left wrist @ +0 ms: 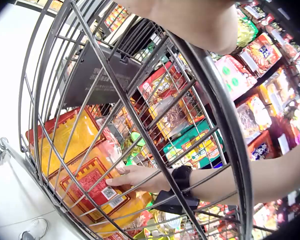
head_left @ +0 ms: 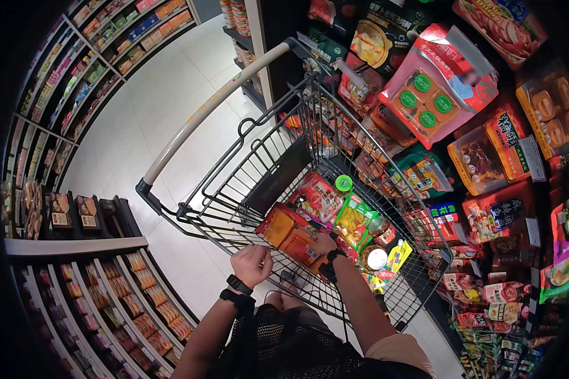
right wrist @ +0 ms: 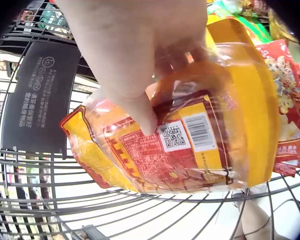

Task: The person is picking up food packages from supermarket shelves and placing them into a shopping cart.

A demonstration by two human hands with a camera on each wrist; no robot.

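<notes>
Head view: wire metal shopping cart (head_left: pixel 246 189) already holds several packets; right hand (head_left: pixel 323 244) is inside it on the yellow-and-red plastic snack packet (head_left: pixel 287 232), apparently being set down, not yet released. Left hand (head_left: pixel 251 264), fist curled, grips the cart's rim.

Left wrist view: right hand (left wrist: pixel 135 177) fingers lie on the packet (left wrist: pixel 90 182) at the cart bottom.

Right wrist view: thumb and fingers (right wrist: pixel 140 107) pinch the packet (right wrist: pixel 190 145); dark child-seat flap (right wrist: pixel 40 100) behind.

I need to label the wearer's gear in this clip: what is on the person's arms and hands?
Both arms are bare, with no sleeves or gloves. The left hand has two black bands at its wrist, one above the other. The right hand has a black strap carrying a black boxy device.
</notes>
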